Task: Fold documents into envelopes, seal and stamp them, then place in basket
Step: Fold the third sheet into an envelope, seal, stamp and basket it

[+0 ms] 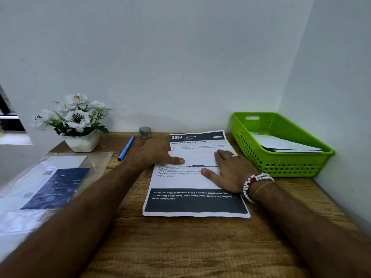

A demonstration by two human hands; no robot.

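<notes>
A printed document (192, 201) with black header and footer bands lies flat on the wooden desk (180, 243), bulging slightly across its middle. My left hand (158, 152) lies flat on its upper left part, thumb stretched along the bulge. My right hand (228, 169) presses flat on its right side, fingers straight. A green plastic basket (285, 165) stands at the right against the wall with white envelopes (285, 145) inside. A small round metal stamp (145, 132) stands by the back wall.
A blue pen (126, 148) lies left of the document. A white pot of white flowers (78, 125) stands at the back left. A clear plastic bag (50, 187) holding white and dark blue items covers the desk's left side.
</notes>
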